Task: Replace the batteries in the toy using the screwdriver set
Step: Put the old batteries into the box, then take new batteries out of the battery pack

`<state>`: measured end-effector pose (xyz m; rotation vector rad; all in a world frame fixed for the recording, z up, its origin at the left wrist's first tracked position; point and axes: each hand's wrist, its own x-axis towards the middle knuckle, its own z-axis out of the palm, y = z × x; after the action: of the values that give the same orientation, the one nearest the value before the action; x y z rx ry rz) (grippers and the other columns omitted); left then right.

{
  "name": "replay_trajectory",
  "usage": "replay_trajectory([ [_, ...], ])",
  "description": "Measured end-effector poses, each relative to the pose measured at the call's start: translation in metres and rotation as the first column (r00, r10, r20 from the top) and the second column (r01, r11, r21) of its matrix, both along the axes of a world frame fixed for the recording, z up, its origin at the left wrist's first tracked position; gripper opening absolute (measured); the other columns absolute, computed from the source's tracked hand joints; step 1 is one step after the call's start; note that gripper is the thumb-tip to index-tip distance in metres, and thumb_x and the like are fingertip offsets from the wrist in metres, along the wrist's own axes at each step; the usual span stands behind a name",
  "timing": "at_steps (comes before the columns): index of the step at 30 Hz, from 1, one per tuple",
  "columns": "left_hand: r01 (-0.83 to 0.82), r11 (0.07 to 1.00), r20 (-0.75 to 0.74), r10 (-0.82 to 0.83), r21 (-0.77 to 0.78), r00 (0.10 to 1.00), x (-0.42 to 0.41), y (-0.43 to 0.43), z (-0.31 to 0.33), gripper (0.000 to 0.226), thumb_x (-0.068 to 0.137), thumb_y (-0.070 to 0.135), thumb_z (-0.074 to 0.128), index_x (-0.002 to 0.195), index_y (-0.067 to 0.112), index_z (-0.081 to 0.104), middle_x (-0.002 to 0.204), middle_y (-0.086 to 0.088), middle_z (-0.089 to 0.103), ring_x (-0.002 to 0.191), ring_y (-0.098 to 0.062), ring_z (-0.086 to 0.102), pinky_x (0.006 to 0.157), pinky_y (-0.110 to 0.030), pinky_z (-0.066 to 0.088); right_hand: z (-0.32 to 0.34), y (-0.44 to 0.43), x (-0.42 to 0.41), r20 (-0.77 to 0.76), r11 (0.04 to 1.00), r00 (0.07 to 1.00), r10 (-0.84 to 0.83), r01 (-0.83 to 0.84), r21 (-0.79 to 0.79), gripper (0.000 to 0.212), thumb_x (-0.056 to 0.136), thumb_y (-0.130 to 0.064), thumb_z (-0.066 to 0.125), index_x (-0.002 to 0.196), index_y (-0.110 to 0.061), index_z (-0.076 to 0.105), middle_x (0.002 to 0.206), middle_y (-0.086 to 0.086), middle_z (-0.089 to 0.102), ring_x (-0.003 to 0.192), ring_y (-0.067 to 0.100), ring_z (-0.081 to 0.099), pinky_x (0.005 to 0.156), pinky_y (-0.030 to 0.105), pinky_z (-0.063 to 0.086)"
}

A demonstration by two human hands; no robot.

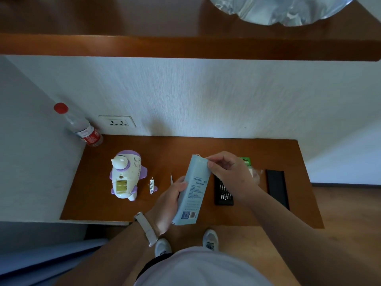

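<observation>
Fingers of the left hand (172, 195) curl round a pale blue box (193, 188) above the table (92, 203) front edge; right hand (228, 172) fingers pinch its top flap; toy (126, 175) well apart, left.

1. One view, head-worn and wide-angle; straight edges bow towards the frame borders.
2. It looks forward and steeply down onto the desk (115, 211), facing the wall (206, 96).
3. A shelf (185, 47) crosses the top; the wearer's torso (202, 269) and shoes (162, 246) fill the bottom.
4. Near range: forearms enter from below, and the left hand (171, 195) and right hand (228, 172) hold the box (191, 193) mid-frame.
</observation>
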<state>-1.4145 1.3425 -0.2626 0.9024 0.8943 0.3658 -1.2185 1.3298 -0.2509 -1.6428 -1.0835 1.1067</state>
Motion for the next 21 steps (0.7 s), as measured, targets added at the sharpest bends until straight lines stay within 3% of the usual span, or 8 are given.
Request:
replay_trajectory([
  [3, 0.063, 0.997, -0.099, -0.059, 0.035, 0.993, 0.003, 0.002, -0.005, 0.053, 0.083, 0.048, 0.043, 0.133, 0.030, 0.047, 0.125, -0.008, 0.060, 0.114, -0.024, 0.060, 0.096, -0.040, 0.050, -0.010, -0.002, 0.002, 0.191, 0.994, 0.976, 0.108, -0.108, -0.011, 0.011, 0.094, -0.028, 0.061, 0.104, -0.027, 0.065, 0.097, -0.018, 0.065, 0.092, 0.000, 0.062, 0.080, 0.024, 0.055],
  [6, 0.134, 0.976, -0.262, -0.086, 0.170, 0.961, 0.007, 0.006, -0.016, 0.044, 0.100, 0.041, 0.050, 0.139, 0.024, 0.042, 0.120, -0.002, 0.060, 0.110, -0.016, 0.060, 0.085, -0.026, 0.050, -0.021, -0.006, 0.008, 0.433, 0.982, 0.883, 0.179, -0.189, -0.020, 0.029, 0.095, -0.038, 0.056, 0.121, -0.026, 0.060, 0.115, -0.016, 0.059, 0.102, -0.002, 0.055, 0.086, 0.021, 0.050],
  [10, 0.159, 0.944, -0.431, -0.020, 0.289, 0.902, 0.016, 0.011, -0.033, 0.040, 0.098, 0.034, 0.059, 0.131, 0.031, 0.037, 0.106, 0.010, 0.061, 0.095, -0.006, 0.064, 0.070, -0.018, 0.052, -0.041, -0.016, 0.023, 0.601, 0.965, 0.756, 0.259, -0.229, -0.129, 0.040, 0.097, -0.044, 0.050, 0.132, -0.024, 0.052, 0.128, -0.011, 0.052, 0.110, 0.005, 0.049, 0.090, 0.024, 0.046],
  [12, 0.190, 0.925, -0.506, 0.003, 0.329, 0.863, 0.022, 0.015, -0.044, 0.037, 0.094, 0.037, 0.064, 0.125, 0.028, 0.045, 0.104, 0.014, 0.061, 0.091, -0.003, 0.063, 0.068, -0.018, 0.053, -0.054, -0.023, 0.032, 0.658, 0.949, 0.685, 0.312, -0.262, -0.178, 0.042, 0.098, -0.043, 0.048, 0.133, -0.021, 0.053, 0.129, -0.006, 0.054, 0.114, 0.011, 0.050, 0.091, 0.026, 0.045],
  [15, 0.230, 0.914, -0.642, 0.042, 0.335, 0.766, 0.032, 0.023, -0.067, 0.039, 0.088, 0.048, 0.068, 0.115, 0.025, 0.052, 0.107, 0.008, 0.063, 0.089, -0.007, 0.064, 0.065, -0.021, 0.056, -0.073, -0.034, 0.044, 0.704, 0.936, 0.620, 0.347, -0.271, -0.224, 0.040, 0.098, -0.040, 0.048, 0.130, -0.017, 0.056, 0.125, 0.000, 0.057, 0.111, 0.017, 0.053, 0.090, 0.029, 0.045],
  [21, 0.329, 0.905, -0.870, 0.083, 0.270, 0.486, 0.051, 0.036, -0.113, 0.064, 0.070, 0.073, 0.060, 0.110, 0.024, 0.050, 0.103, 0.003, 0.059, 0.081, -0.017, 0.066, 0.063, -0.036, 0.063, -0.101, -0.049, 0.066, 0.737, 0.936, 0.578, 0.351, -0.199, -0.289, 0.035, 0.096, -0.040, 0.047, 0.121, -0.018, 0.059, 0.117, 0.000, 0.057, 0.105, 0.019, 0.054, 0.083, 0.032, 0.048],
])
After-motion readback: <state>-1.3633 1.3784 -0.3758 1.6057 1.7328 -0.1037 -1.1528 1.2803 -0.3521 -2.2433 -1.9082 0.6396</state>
